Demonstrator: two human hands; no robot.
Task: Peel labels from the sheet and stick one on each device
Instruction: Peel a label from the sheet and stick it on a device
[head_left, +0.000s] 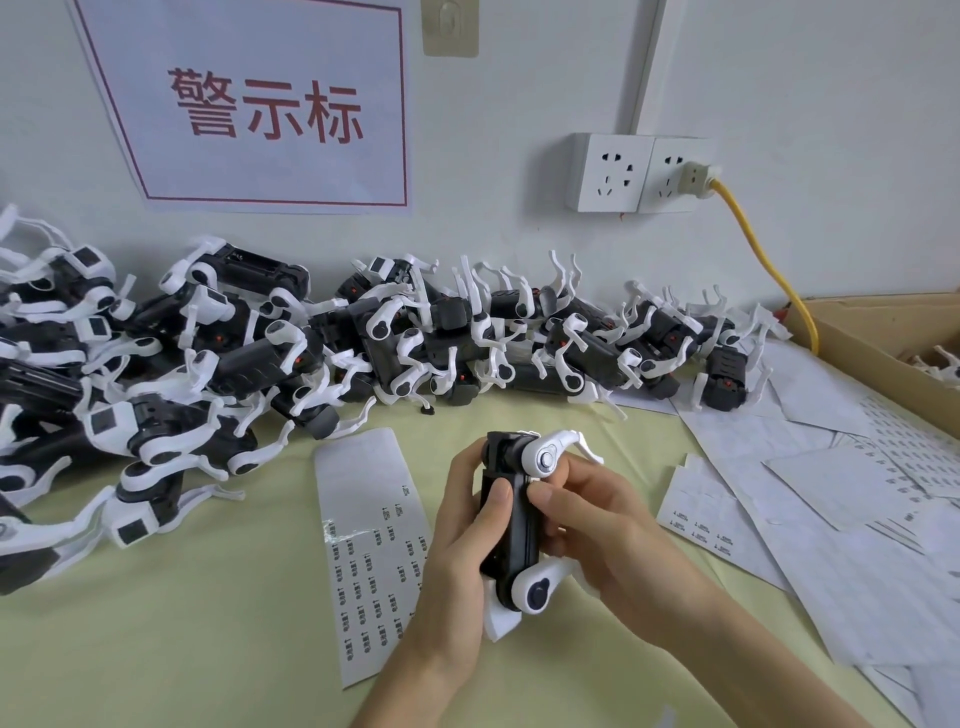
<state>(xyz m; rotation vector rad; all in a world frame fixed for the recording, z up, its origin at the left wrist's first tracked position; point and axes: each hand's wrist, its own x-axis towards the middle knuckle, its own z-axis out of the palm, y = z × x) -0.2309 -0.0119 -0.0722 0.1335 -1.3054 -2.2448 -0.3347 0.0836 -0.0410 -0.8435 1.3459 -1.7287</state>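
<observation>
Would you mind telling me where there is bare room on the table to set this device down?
Free: the bare cloth left of the label sheet, below the device pile; also a strip between the sheet's top and the pile. Crowded: the back edge, and the right side under loose sheets.

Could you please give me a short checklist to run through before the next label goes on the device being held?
1. Device held firmly: ok, the left hand wraps its black body and the right hand holds it from the other side.
2. Label on this device: cannot tell, the thumbs cover the face.
3. Label sheet within reach: ok, it lies flat on the table just left of the hands, with printed labels left on its lower part.
4. A free hand to peel: not ok, both hold the device.
5. More devices waiting: ok, a pile lies along the wall.
6. Used sheets kept apart: ok, they lie to the right.
</observation>
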